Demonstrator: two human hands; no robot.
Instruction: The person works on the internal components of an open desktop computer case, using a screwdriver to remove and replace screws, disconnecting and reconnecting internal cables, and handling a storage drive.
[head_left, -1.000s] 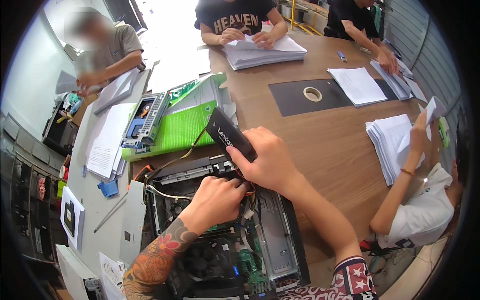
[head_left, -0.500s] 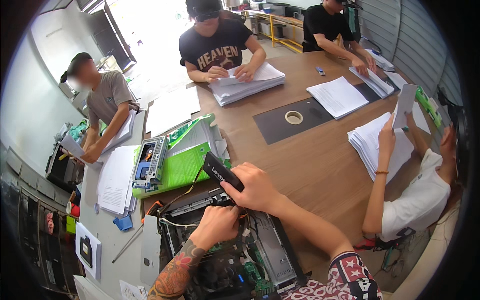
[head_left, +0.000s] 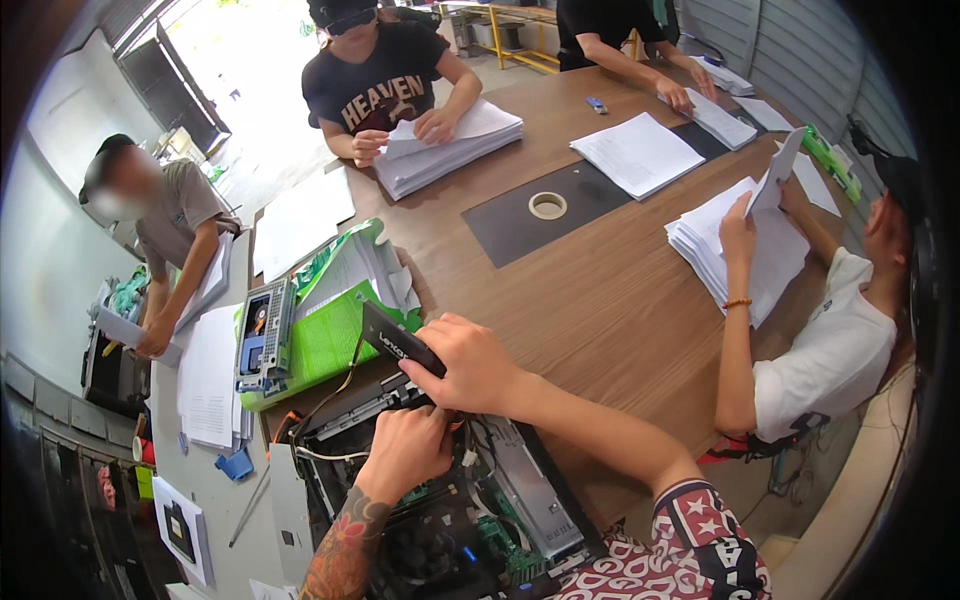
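My right hand (head_left: 470, 365) is clamped on a black bar (head_left: 400, 342), a slim slanted piece whose lower end sits at the front edge of the open computer case (head_left: 520, 490). My left hand (head_left: 405, 450) is just below it, fingers curled down among the cables inside the case; I cannot tell whether they grip anything. The two hands are nearly touching.

Against the frames from a second ago, both hands hold the same places on the bar and in the case; what changed is mostly my head tilting up, bringing more of the counter (head_left: 600, 290) into view (so the work at the case front looks to me unfinished, the bar still in hand).

Just beyond the hands lie a green folder (head_left: 325, 340) and one drive bay (head_left: 262, 335). Farther off, one roll of tape (head_left: 547, 205) rests on a dark mat (head_left: 530, 220). I count four other people around the counter, sorting paper stacks (head_left: 450, 145).
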